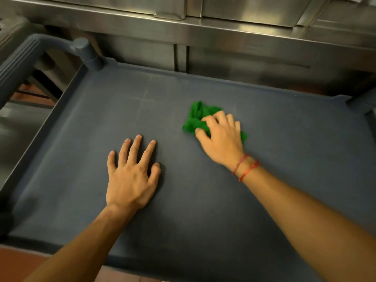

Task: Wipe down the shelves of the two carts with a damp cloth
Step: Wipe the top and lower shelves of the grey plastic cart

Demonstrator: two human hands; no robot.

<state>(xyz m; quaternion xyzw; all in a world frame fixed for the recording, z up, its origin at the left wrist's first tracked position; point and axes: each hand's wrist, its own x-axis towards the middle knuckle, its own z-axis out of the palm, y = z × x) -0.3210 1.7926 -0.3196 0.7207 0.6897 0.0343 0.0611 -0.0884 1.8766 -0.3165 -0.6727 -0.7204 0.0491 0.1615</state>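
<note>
The dark grey top shelf (284, 151) of a plastic cart fills most of the head view. A crumpled green cloth (196, 119) lies on the shelf right of its middle. My right hand (221, 139) is on the cloth, fingers curled over it and gripping it against the shelf; red string bracelets circle that wrist. My left hand (132, 176) rests flat on the shelf to the left of the cloth, fingers spread and straight, holding nothing.
The cart's grey handle (18, 64) and corner post (85, 51) stand at the upper left. A stainless steel counter with cabinet doors (244, 33) runs along the far side. Reddish floor tiles (18, 265) show at the bottom left.
</note>
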